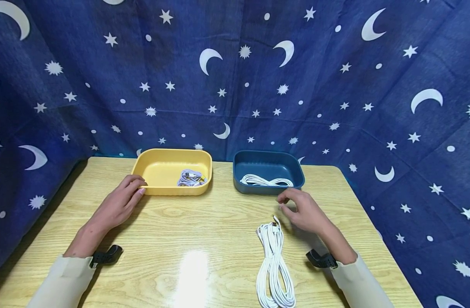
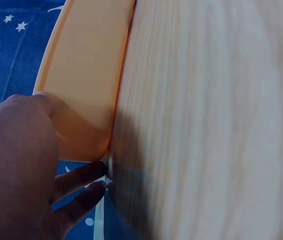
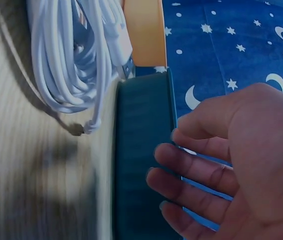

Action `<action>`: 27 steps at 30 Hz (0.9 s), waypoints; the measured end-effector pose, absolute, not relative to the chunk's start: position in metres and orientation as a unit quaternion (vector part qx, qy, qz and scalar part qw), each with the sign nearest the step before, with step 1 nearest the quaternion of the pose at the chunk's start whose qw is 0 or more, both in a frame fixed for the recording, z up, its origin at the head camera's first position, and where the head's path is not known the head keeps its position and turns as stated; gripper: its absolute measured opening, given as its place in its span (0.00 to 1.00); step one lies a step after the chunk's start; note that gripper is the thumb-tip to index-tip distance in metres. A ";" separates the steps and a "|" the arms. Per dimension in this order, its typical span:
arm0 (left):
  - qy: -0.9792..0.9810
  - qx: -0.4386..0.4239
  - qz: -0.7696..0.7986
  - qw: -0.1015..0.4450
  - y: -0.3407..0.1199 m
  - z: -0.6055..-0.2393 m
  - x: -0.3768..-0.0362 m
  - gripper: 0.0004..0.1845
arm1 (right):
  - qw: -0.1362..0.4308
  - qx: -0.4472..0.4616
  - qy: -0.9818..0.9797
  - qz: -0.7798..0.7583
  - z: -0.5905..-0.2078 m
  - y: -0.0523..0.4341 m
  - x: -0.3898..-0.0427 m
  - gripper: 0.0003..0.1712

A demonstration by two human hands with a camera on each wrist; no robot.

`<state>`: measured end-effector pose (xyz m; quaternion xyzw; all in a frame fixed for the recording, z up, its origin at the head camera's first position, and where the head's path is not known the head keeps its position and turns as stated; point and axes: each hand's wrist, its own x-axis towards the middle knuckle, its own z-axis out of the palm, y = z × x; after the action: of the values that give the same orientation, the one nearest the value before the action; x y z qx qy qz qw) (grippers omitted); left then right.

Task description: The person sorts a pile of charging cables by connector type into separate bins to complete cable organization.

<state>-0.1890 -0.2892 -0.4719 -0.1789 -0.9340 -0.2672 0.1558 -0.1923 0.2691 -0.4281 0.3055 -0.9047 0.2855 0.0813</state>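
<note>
My left hand (image 1: 121, 201) holds the near left corner of a yellow plastic box (image 1: 177, 191). In the left wrist view its thumb lies at the rim of the box (image 2: 86, 75), and other fingers (image 2: 81, 200) reach round the end. A small coiled cable (image 1: 191, 178) lies inside at the right. My right hand (image 1: 305, 211) hovers by the near right side of a dark blue box (image 1: 271, 156), fingers loosely bent and holding nothing; whether they touch it I cannot tell. A white cable bundle (image 1: 266, 180) lies in that box.
A long white USB cable (image 1: 274, 261), coiled in a figure eight, lies on the wooden table (image 1: 219, 222) left of my right forearm. Behind the boxes hangs a blue curtain (image 1: 238, 98) with moons and stars. Dark bands sit on both wrists.
</note>
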 end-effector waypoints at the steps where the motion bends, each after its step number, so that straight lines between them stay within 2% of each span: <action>1: -0.934 -0.179 -0.267 0.156 -0.289 -0.472 -0.189 0.08 | 0.076 0.305 -0.906 0.285 -0.428 0.269 -0.191 0.08; 11: -0.932 -0.185 -0.266 0.162 -0.290 -0.472 -0.190 0.08 | 0.003 0.288 -0.921 0.262 -0.430 0.262 -0.179 0.02; 16: -0.935 -0.175 -0.268 0.152 -0.289 -0.473 -0.190 0.09 | -0.021 0.295 -0.923 0.248 -0.433 0.264 -0.173 0.05; 21: -0.937 -0.171 -0.268 0.147 -0.289 -0.472 -0.191 0.10 | -0.018 0.307 -0.923 0.233 -0.435 0.267 -0.169 0.08; 27: -0.934 -0.179 -0.265 0.159 -0.290 -0.472 -0.190 0.09 | -0.056 0.294 -0.927 0.225 -0.432 0.269 -0.162 0.18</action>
<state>-0.1899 -0.2895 -0.4724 -0.1792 -0.9341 -0.2646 0.1589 -0.1619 0.2686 -0.4325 0.2935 -0.9274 0.2249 -0.0562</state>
